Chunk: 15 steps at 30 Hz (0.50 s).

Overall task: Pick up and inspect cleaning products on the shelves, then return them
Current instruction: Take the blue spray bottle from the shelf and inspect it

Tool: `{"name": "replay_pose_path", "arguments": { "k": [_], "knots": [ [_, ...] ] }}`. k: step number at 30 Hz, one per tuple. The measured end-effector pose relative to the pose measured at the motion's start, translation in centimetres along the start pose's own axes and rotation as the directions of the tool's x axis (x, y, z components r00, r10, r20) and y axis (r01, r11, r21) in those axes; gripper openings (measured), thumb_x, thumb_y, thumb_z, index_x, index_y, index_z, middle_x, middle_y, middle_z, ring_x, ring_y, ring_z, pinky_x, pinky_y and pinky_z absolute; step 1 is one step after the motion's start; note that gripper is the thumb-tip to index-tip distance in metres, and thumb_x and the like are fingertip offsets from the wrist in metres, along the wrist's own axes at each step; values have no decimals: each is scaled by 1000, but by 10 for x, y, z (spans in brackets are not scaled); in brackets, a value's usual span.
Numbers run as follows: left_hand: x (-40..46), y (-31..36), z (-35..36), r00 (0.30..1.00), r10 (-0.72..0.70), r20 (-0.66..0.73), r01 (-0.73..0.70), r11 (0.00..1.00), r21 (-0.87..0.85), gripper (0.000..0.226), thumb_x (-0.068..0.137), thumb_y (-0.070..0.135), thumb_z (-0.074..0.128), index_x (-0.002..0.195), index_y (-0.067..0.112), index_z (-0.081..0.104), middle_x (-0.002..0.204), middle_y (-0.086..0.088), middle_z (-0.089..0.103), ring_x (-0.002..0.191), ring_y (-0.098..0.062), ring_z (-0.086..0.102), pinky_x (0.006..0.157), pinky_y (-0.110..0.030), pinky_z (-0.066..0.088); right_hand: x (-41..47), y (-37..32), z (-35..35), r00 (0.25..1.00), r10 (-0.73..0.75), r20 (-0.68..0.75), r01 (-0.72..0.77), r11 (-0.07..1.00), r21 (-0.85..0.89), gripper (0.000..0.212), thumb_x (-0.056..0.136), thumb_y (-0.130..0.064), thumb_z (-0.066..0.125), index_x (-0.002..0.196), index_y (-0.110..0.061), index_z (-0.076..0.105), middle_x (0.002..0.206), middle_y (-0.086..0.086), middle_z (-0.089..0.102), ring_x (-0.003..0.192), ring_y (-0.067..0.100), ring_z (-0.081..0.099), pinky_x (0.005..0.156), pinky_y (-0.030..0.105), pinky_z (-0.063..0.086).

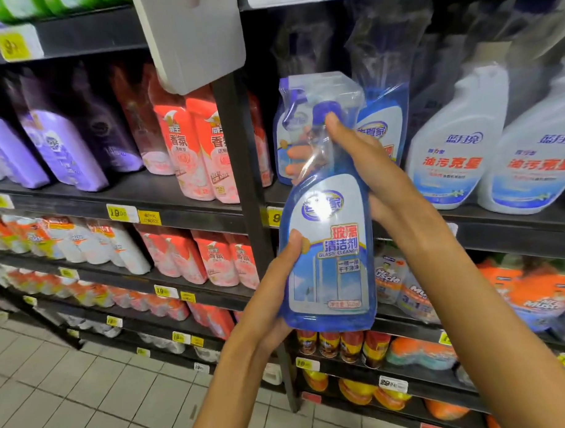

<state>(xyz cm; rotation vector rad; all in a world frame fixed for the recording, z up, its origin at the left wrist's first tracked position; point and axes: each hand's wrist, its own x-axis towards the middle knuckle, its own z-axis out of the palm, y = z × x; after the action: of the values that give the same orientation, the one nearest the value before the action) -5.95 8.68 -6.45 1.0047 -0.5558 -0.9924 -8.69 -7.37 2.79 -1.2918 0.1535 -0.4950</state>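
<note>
Supermarket shelves fill the frame behind the left hand cupping the base of a blue glass cleaner bottle at centre, while the right hand grips its neck.

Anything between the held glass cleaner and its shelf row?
Nothing visible. The glass cleaner, held in the left hand and right hand, is directly in front of the matching bottles on that shelf.

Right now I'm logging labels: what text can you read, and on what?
"GLASS CLEANER", "玻璃清洁剂": held blue bottle.
"油污克星": white spray bottle.
"香氛": pink pouch.
"Mr Muscle": pack.
"19": price tag.
Other tags: blurred.
</note>
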Motion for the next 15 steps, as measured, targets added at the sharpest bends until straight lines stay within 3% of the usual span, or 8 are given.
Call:
{"name": "replay_pose_path", "arguments": {
  "k": [3, 7, 12, 15],
  "knots": [
    [1, 6, 0, 1000, 1, -19, -1, 1000, 24, 37, 81, 60, 55, 104, 36, 72, 110, 5, 72, 103, -14, 67, 78, -26, 55, 2, -6, 4, 997, -4, -78, -4, 994, -108, 45, 94, -41, 55, 113, 0, 63, 110, 24, 69, 103, 41, 66, 94, 52, 51],
    [3, 7, 6, 998, 31, -51, -34, 998, -56, 33, 81, 54, 55, 103, 35, 72, 109, 2, 72, 100, -14, 68, 75, -27, 56, 7, -15, 8, 994, 76, -75, -87, 985, -147, 56, 93, -45, 55, 119, 5, 58, 115, 25, 66, 104, 42, 65, 94, 53, 51],
    [-6, 16, 15, 991, 127, -39, -131, 985, -115, 35, 79, 51, 59, 100, 28, 74, 104, -2, 73, 94, -17, 71, 70, -28, 57, 13, -17, 6, 964, 259, 64, -262, 964, 46, 36, 99, -39, 45, 88, -8, 59, 97, 21, 71, 84, 32, 71, 73, 37, 60],
    [-16, 29, 21, 982, 185, 46, -168, 953, -251, 35, 86, 41, 51, 100, 20, 75, 102, -5, 74, 91, -17, 71, 68, -27, 57, 15, -11, 8, 963, 268, 23, -268, 955, 124, 33, 100, -34, 43, 89, -8, 59, 112, 26, 64, 101, 37, 64, 84, 40, 54]
  ]
}}
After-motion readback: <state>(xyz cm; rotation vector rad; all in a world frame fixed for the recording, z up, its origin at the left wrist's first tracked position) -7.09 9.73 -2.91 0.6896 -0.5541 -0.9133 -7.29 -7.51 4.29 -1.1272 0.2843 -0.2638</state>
